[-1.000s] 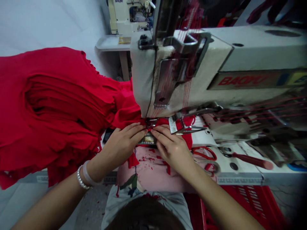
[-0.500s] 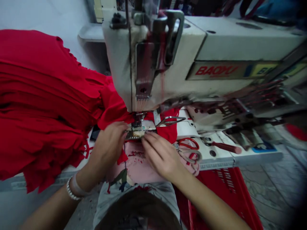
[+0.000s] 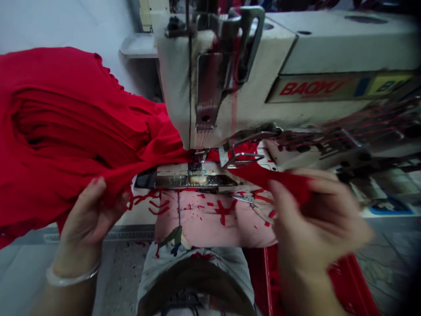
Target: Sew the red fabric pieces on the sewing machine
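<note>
Red fabric (image 3: 164,149) stretches across the bed of a sewing machine (image 3: 217,87), passing behind and under the presser foot (image 3: 198,160). At the left, my left hand (image 3: 90,210) pinches the fabric's edge between thumb and fingers. Out to the right, my right hand (image 3: 315,219), blurred by motion, grips the other end of the same cloth. In front of the needle area runs a worn metal plate (image 3: 167,181). A pink cloth (image 3: 204,226) with red scraps and thread bits lies nearest my lap.
A large stack of red fabric (image 3: 66,118) fills the left side. Scissors (image 3: 245,199) lie on the pink cloth, partly behind my right hand. Below the table at right is a red plastic basket (image 3: 351,285). A wire guard (image 3: 245,159) juts out beside the needle.
Both hands have left the needle area and moved apart, left hand leftward and right hand rightward, drawing the red fabric out between them. The view has shifted slightly.
</note>
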The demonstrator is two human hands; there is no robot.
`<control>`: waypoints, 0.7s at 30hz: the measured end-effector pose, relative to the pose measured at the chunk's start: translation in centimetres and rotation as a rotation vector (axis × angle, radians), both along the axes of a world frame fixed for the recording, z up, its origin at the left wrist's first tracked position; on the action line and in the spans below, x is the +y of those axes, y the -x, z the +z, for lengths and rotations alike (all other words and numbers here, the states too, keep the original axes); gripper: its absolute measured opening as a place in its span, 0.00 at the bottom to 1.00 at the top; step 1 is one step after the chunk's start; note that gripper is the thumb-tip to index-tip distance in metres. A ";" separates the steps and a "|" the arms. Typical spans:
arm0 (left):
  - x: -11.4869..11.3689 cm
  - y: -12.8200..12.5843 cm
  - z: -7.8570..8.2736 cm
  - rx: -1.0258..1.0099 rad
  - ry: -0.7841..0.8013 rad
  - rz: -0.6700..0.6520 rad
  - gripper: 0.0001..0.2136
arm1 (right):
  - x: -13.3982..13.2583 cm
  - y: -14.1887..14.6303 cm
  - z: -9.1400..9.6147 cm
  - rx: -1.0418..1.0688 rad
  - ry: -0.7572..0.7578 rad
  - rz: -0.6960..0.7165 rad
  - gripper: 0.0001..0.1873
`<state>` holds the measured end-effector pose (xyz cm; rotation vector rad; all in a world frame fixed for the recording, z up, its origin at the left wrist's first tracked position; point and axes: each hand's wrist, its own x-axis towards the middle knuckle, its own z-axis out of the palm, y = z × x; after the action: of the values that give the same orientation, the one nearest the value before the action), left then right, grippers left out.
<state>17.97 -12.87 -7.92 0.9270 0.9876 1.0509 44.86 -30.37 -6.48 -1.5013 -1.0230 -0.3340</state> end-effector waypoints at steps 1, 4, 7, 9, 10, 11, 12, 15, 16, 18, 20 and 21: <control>0.5 -0.6 0.8 -0.083 -0.062 0.059 0.05 | 1.5 0.9 0.0 -0.267 0.083 0.081 0.13; 0.9 -3.9 2.9 -0.172 -0.300 0.010 0.05 | 5.0 2.5 -1.4 -0.768 0.243 0.303 0.10; 0.1 -7.5 3.2 -0.014 -0.622 -0.199 0.09 | 5.6 2.0 -3.1 -0.860 0.381 0.315 0.12; -0.6 -9.1 2.3 0.295 -0.974 -0.360 0.09 | 4.8 0.9 -3.4 -0.865 0.419 0.287 0.13; -0.9 -9.5 1.7 0.495 -1.177 -0.414 0.08 | 4.3 0.5 -3.4 -0.874 0.427 0.276 0.13; -1.3 -9.8 1.2 0.695 -1.364 -0.442 0.09 | 4.0 0.1 -3.3 -0.886 0.431 0.265 0.14; -1.6 -9.9 0.7 0.875 -1.518 -0.443 0.10 | 3.7 0.0 -3.2 -0.894 0.437 0.258 0.14; -2.8 -9.5 0.4 1.259 -1.682 -0.402 0.13 | 3.6 0.4 -3.1 -0.761 0.419 0.255 0.16; -3.1 -9.3 0.6 1.339 -1.668 -0.408 0.13 | 3.8 0.8 -3.1 -0.649 0.402 0.260 0.16; -3.7 -9.0 1.0 1.448 -1.619 -0.444 0.16 | 4.1 1.4 -3.2 -0.435 0.355 0.272 0.16; -4.0 -8.9 1.2 1.490 -1.593 -0.463 0.18 | 4.4 2.0 -3.4 -0.397 0.341 0.279 0.16; -4.0 -8.9 1.2 1.487 -1.596 -0.457 0.18 | 4.6 2.1 -3.5 -0.455 0.350 0.274 0.16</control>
<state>26.91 -16.89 -6.72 3.3375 0.7334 0.4138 42.72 -25.82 -9.94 -1.6020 -1.7012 -0.3187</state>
